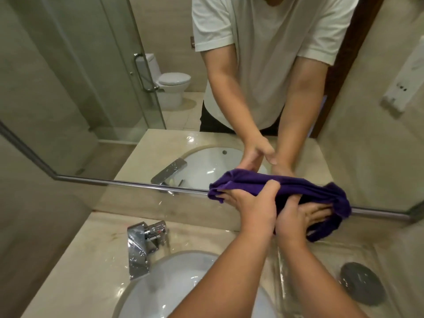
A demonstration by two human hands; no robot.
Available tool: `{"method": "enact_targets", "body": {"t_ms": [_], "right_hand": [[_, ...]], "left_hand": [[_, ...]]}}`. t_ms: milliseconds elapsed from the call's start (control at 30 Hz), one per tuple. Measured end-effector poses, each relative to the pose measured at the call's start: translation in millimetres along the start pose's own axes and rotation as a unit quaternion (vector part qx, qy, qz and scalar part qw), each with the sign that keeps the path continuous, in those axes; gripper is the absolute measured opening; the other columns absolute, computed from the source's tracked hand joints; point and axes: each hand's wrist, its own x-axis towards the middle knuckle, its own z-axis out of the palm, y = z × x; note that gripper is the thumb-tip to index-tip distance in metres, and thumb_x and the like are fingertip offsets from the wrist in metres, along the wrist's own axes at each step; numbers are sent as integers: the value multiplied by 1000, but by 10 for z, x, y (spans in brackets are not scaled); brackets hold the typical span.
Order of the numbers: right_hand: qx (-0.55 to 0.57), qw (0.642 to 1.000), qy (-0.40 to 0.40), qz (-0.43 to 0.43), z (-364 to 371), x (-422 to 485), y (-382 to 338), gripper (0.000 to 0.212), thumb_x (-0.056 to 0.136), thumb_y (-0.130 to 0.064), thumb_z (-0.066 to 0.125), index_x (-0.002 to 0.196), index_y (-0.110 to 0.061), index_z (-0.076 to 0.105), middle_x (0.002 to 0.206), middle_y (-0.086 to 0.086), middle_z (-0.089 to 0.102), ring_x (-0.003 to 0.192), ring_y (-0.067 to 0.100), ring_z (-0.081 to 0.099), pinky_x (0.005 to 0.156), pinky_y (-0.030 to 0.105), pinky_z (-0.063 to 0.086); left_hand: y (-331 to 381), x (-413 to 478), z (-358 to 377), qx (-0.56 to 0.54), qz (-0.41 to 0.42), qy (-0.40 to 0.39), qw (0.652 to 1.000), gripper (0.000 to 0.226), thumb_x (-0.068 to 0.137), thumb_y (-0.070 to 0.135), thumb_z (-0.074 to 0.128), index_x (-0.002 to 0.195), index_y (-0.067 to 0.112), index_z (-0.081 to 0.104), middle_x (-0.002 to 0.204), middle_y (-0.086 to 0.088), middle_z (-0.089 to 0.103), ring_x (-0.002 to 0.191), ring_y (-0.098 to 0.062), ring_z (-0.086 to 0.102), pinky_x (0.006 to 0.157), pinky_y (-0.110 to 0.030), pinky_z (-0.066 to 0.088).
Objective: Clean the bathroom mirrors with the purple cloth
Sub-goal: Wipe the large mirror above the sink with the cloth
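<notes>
- Head view looks down over the vanity: both hands meet at the lower edge of the mirror (96,92), bunching the purple cloth (296,191) between them.
- Her or his left hand (250,203) has fingers curled tight round the middle of the cloth, thumb over the top.
- Right hand (296,219) grips the cloth from below, fingers closed into its dark folds; the fingertips themselves are partly hidden.
- Cloth sits gathered into a rope, touching the chrome trim (137,182) at the mirror's foot, one end drooping towards the marble countertop (68,267).
- Glass above reflects cleanly, yet I cannot tell wiped areas from unwiped ones.
- Judging by the wringing-like grip, this looks like refolding or squeezing, not wiping; most of the mirror appears left to do.
- Chrome tap (140,246) and white basin (174,285) lie just beside the forearms; a dark round dish (361,285) sits on the wet counter to the right.
</notes>
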Motion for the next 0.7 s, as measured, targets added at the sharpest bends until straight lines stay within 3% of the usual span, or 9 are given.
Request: {"method": "enact_targets", "body": {"t_ms": [133, 200, 333, 433, 500, 633, 700], "right_hand": [[-18, 1000, -14, -2, 386, -374, -49, 103, 80, -56, 30, 155, 1, -12, 163, 25, -14, 152, 38, -7, 120, 44, -3], [-26, 999, -20, -6, 571, -565, -71, 103, 79, -55, 30, 155, 2, -10, 163, 27, -12, 152, 40, -5, 120, 44, -2], [-40, 998, -39, 0, 947, -940, -118, 104, 79, -57, 29, 155, 2, -9, 163, 27, -10, 151, 41, -2, 120, 44, 0], [-59, 996, -69, -4, 1269, -1268, -136, 105, 79, -59, 28, 155, 3, -9, 162, 31, -9, 150, 44, 1, 119, 41, 1], [-69, 992, -102, -7, 1504, -1537, -150, 105, 79, -60, 27, 155, 4, -8, 161, 33, -8, 150, 45, 1, 119, 40, 1], [-105, 977, -183, -29, 2015, -2142, -185, 102, 90, -62, 33, 155, 5, -6, 161, 33, -4, 149, 44, 1, 118, 41, 0], [-136, 964, -222, -49, 2270, -2429, -207, 97, 98, -57, 42, 155, 4, -8, 161, 31, -6, 148, 45, 1, 117, 41, -1]], "left_hand": [[35, 224, -507, -4, 22, 14, 1000, 120, 47, 28, 64, 153, 22, 8, 162, -9, 9, 148, -36, 23, 114, -52, 38], [79, 361, -734, -8, 26, 30, 999, 117, 47, 23, 61, 152, 21, 10, 162, -15, 12, 148, -37, 23, 114, -53, 37], [217, 595, -1179, 6, 27, 61, 998, 124, 49, 17, 59, 157, 16, -2, 164, -3, 0, 149, -31, 20, 117, -48, 32], [317, 829, -1602, 21, 30, 86, 996, 119, 52, 12, 59, 156, 15, 1, 160, -11, 11, 142, -32, 32, 112, -47, 41], [387, 1011, -1915, 33, 39, 110, 993, 115, 59, 1, 58, 156, 14, -2, 160, -10, 9, 140, -30, 36, 111, -45, 43], [535, 1451, -2653, 60, 38, 158, 985, 98, 71, -10, 53, 155, 6, 4, 158, -17, 20, 136, -30, 43, 111, -43, 43], [606, 1649, -3054, 107, 35, 171, 979, 91, 73, -8, 52, 153, 0, 9, 157, -24, 24, 142, -35, 36, 116, -44, 36]]}}
